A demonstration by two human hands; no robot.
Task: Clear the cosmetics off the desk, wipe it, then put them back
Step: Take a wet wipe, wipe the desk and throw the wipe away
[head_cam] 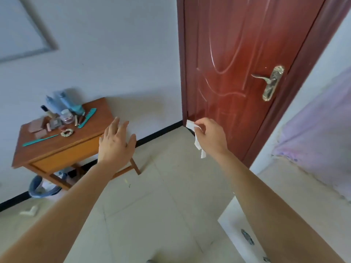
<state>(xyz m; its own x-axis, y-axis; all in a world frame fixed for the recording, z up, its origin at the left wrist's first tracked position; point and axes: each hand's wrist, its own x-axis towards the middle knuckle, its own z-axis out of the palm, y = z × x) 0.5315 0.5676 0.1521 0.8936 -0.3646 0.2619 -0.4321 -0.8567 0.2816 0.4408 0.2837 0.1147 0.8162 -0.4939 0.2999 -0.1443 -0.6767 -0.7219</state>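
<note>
While the small orange-brown wooden desk (62,147) against the white wall keeps its full load, nothing of the clearing looks begun: its tabletop carries a huddle of pale blue bottles (60,103) at the back, a clear jar with a pink band (66,115), several flat pinkish compacts (38,128), a few slim tubes, a pale scrunchie (67,132) and two teal combs, one long-handled comb (39,140) near the front edge and one toothed comb (87,118) toward the right. By my reckoning the whole job lies ahead: lift the cosmetics off, wipe, then set them back. From where the person stands, the desk sits at about ten o'clock, some way off across the pale tiled floor (152,205), with a blue-rimmed bin (38,186) tucked beneath it. The left hand (115,143) is stretched forward at eleven o'clock, palm down, fingers spread and released, holding nothing and not touching the desk. The right hand (210,137) reaches out at one o'clock before the closed red-brown door (237,73), its fingers pinched on a crumpled white tissue (197,141) that dangles below the knuckles, evidently the wipe for later. Both forearms are extended nearly straight, bare to the edge of view.
</note>
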